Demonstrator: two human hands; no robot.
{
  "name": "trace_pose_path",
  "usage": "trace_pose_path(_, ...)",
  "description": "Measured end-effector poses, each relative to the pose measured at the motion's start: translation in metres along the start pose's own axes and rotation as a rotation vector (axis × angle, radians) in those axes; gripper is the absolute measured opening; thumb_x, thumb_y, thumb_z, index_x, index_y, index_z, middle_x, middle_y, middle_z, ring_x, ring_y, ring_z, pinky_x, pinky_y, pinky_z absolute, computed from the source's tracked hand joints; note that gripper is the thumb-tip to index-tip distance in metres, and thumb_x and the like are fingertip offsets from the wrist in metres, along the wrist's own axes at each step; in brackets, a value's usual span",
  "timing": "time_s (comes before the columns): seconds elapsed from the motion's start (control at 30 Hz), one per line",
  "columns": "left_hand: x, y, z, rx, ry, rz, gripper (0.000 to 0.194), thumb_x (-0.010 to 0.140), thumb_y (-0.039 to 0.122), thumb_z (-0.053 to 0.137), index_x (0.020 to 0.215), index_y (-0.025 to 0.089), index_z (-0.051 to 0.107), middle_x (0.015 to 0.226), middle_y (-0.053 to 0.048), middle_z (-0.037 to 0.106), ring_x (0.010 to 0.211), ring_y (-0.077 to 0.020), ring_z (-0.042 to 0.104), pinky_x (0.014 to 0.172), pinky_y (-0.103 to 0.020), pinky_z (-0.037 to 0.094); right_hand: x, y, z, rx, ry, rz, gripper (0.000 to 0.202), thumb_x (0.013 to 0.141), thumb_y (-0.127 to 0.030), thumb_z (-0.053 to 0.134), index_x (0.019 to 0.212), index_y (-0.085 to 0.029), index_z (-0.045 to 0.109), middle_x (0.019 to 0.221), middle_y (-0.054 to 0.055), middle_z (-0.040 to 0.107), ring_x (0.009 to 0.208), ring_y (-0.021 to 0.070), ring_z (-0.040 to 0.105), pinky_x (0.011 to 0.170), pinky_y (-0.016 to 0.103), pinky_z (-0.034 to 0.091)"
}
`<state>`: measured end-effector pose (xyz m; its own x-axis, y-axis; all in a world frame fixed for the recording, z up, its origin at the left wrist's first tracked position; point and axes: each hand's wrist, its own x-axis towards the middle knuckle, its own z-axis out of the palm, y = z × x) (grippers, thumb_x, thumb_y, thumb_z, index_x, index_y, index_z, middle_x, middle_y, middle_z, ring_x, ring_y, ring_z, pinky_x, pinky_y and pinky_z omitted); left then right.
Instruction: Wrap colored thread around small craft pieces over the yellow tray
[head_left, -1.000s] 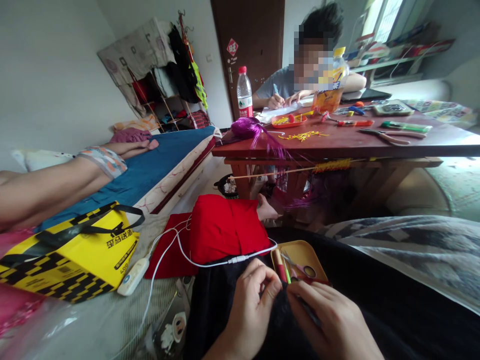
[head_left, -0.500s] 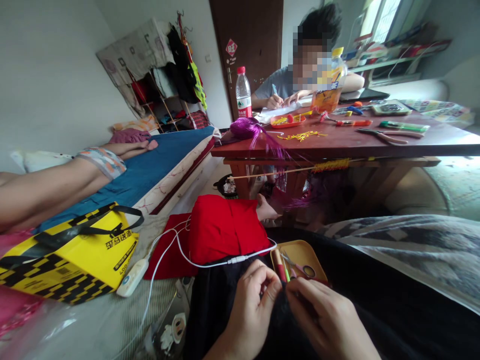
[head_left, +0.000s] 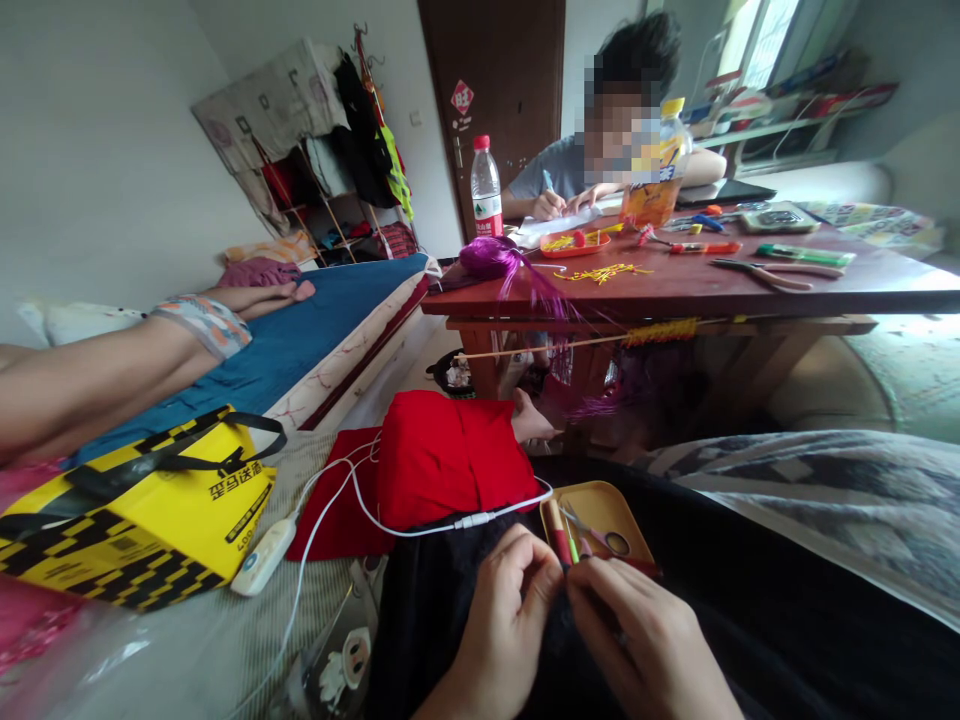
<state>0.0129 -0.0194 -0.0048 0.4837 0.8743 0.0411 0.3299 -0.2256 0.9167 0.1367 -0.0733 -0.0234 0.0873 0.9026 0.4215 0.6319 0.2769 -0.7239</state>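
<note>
Both hands are close together above black fabric at the bottom centre. My left hand point(head_left: 511, 605) has thumb and index finger pinched; whatever lies between them is too small to name. Beside it, my right hand point(head_left: 637, 625) has its fingers closed too, their tips nearly meeting the left ones, and any held item is hidden. Just beyond the fingertips is a yellow tray point(head_left: 637, 520) with scissors point(head_left: 616, 543) and a red-and-tan stick-like tool point(head_left: 558, 530) in it. A white cable point(head_left: 431, 530) runs across red cloth point(head_left: 450, 455) behind my left hand.
A red-brown table point(head_left: 675, 285) carries purple strands point(head_left: 491, 258), pliers point(head_left: 761, 273), a water bottle point(head_left: 486, 190) and an orange drink bottle point(head_left: 656, 180). Behind it a person point(head_left: 559, 170) writes. A yellow bag point(head_left: 172, 520) stands left; another person's legs point(head_left: 150, 370) rest on a bed.
My right hand has shifted slightly left, closer to my left hand. My left hand has barely moved, with its fingers still pinched.
</note>
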Motion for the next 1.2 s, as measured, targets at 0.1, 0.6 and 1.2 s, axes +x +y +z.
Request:
trace_pose_path(0.1, -0.001, -0.002, 0.002, -0.016, 0.006, 0.002, 0.027, 0.089, 0.035, 0.041, 0.069, 0.018, 0.046, 0.069, 0.001, 0.045, 0.063, -0.0123, 0.043, 0.06, -0.022, 0.035, -0.001, 0.002, 0.002, -0.022, 0.002, -0.022, 0.02, 0.087, -0.018, 0.04, 0.071, -0.021, 0.049, 0.063, -0.001, 0.057, 0.056, 0.0128, 0.054, 0.053, 0.022, 0.041)
trace_pose_path(0.6, -0.003, -0.004, 0.005, -0.216, -0.025, -0.18, 0.034, 0.086, 0.048, 0.04, 0.069, 0.019, 0.044, 0.065, 0.003, 0.037, 0.062, -0.0119, 0.036, 0.058, -0.021, 0.033, 0.004, 0.001, -0.002, -0.073, 0.096, -0.125, 0.016, 0.088, -0.019, 0.041, 0.08, -0.022, 0.055, 0.07, 0.001, 0.064, 0.065, 0.0137, 0.061, 0.066, 0.024, 0.048)
trace_pose_path(1.2, 0.008, -0.022, -0.003, -0.341, -0.035, -0.302, 0.042, 0.079, 0.059, 0.043, 0.064, 0.019, 0.04, 0.058, 0.005, 0.031, 0.053, -0.0099, 0.027, 0.051, -0.024, 0.023, 0.032, 0.096, 0.045, -0.529, -0.721, 0.496, 0.021, 0.087, -0.031, 0.052, 0.098, -0.015, 0.059, 0.098, 0.004, 0.062, 0.084, 0.0159, 0.061, 0.076, 0.037, 0.049)
